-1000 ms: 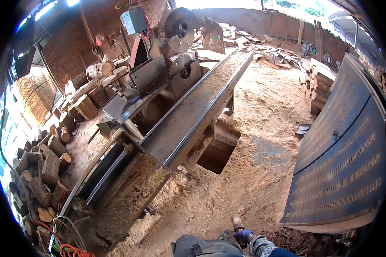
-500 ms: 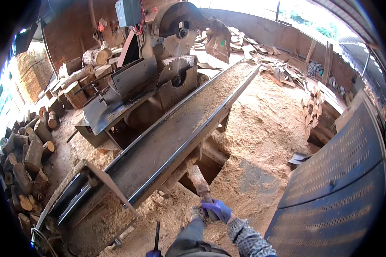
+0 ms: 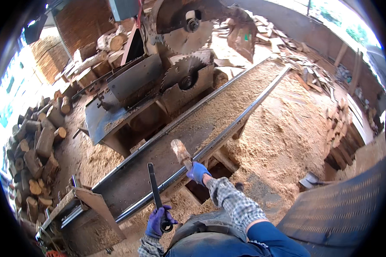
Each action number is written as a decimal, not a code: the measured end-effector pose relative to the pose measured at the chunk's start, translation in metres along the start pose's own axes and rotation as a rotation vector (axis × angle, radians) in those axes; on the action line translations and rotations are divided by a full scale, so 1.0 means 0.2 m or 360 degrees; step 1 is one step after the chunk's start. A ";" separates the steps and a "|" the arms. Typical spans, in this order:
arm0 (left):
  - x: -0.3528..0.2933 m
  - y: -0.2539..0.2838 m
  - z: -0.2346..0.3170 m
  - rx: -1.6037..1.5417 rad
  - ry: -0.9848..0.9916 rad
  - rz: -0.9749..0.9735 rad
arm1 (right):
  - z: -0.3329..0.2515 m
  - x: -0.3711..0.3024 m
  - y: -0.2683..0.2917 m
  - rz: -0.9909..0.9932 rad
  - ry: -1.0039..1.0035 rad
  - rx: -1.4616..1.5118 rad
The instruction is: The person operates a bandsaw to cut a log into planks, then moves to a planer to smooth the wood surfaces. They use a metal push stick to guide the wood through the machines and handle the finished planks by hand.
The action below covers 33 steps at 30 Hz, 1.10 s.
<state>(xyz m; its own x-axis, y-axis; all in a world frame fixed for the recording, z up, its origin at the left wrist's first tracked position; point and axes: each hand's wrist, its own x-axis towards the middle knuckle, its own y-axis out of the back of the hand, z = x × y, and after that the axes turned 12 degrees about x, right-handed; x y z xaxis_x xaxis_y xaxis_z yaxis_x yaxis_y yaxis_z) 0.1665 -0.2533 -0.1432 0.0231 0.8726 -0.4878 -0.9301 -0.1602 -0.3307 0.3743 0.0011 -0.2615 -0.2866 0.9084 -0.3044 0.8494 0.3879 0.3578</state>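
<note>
My left hand (image 3: 156, 222), in a purple glove, is closed around a long dark metal wrench (image 3: 155, 186). The wrench stands nearly upright, its ring end low beside my fingers and its far end above the trough. A purple glove also covers my right hand (image 3: 198, 172), which grips the narrow end of a wooden club (image 3: 181, 152). The club's thick, pale head points away to the left, over the sawdust-strewn trough (image 3: 171, 137). Beyond the trough stands a saw machine with a lower toothed circular blade (image 3: 176, 78) and an upper one (image 3: 178, 38).
Cut logs (image 3: 43, 143) are heaped at the left. Split boards (image 3: 283, 43) lie at the far right, with a stack of wood (image 3: 339, 124) nearer. A blue slotted panel (image 3: 334, 205) leans on the right. Below the trough is a dark floor pit (image 3: 197, 190).
My right hand has lifted the club from beside my leg to above the trough's near edge. My left hand with the wrench has risen into view, and the view has shifted.
</note>
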 end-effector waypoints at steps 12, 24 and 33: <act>0.54 -1.03 0.53 -0.0093 -0.0803 0.0630 | -0.42 -0.11 1.09 -0.1263 -0.0349 0.1532; 1.29 -1.69 0.77 0.0288 -0.1082 0.0774 | -0.56 0.08 1.69 -0.0871 0.0184 0.1420; 1.70 -2.02 1.18 0.0816 -0.1219 0.0065 | -0.62 0.67 2.03 -0.0289 0.0401 0.1535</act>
<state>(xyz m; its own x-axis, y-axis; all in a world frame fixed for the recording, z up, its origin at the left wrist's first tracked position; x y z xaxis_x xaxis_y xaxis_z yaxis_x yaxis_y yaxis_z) 0.4641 0.2160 0.0149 -0.0921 0.9670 0.2374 -0.9777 -0.1330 0.1627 0.6259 0.3006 -0.0478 -0.4375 0.8979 -0.0485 0.7471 0.3330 -0.5753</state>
